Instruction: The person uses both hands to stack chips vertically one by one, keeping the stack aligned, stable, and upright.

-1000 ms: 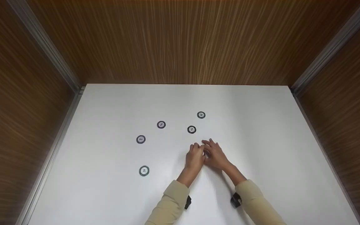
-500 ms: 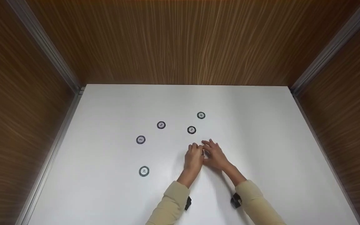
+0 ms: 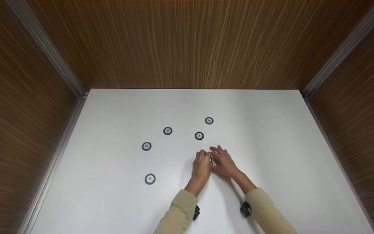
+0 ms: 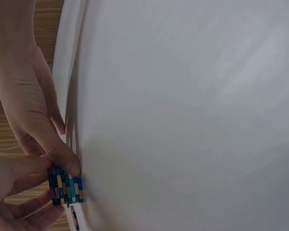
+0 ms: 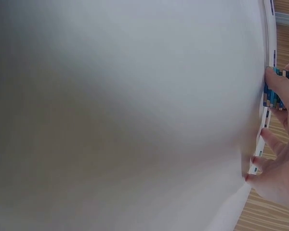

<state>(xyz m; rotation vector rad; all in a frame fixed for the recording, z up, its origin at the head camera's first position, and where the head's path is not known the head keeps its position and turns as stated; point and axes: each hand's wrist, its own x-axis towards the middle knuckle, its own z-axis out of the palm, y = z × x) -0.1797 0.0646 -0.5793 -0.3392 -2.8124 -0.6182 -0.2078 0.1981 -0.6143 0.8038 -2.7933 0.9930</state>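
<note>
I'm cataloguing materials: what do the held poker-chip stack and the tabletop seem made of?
Poker-chip stack: probably hard plastic or clay composite, smooth-looking, with crisp multicoloured edge blocks. Tabletop: perhaps white laminate, smooth with soft reflections.

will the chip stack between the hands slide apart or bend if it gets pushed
The chip stack will probably slide apart if shoved high up, since its edge shows separate layers and no visible band. It likely won't bend: the loose green-rimmed chip looks flat and stiff.
</note>
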